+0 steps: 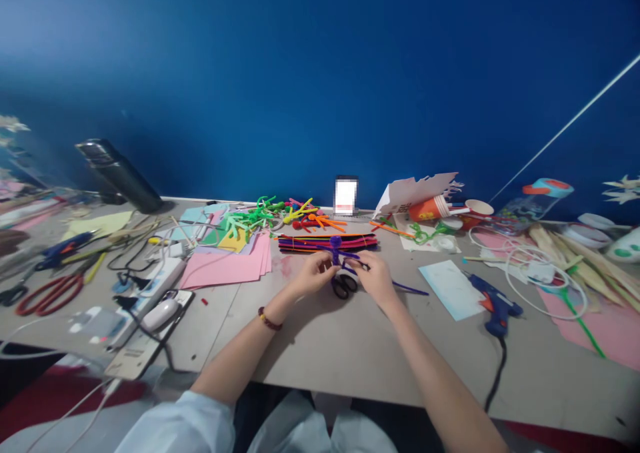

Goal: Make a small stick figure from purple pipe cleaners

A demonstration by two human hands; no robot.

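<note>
In the middle of the desk, a purple pipe-cleaner figure point(335, 242) with a round coiled head stands between my two hands. My left hand point(314, 273) is closed on the figure's left side, the fingertips pinching its body. From the right, my right hand point(374, 278) pinches a purple strand of the same figure. A loose purple pipe cleaner point(413, 289) pokes out on the desk beyond my right hand. Black-handled scissors point(344, 285) lie just below the figure, between the hands, their blades mostly hidden.
Behind the hands lies a bundle of pipe cleaners point(300, 243), with colourful finished figures point(260, 216) and a phone point(346, 196) at the wall. Pink paper point(225, 266) and a power strip point(150, 299) are left. A glue gun point(495, 305) and white card point(453, 289) sit right.
</note>
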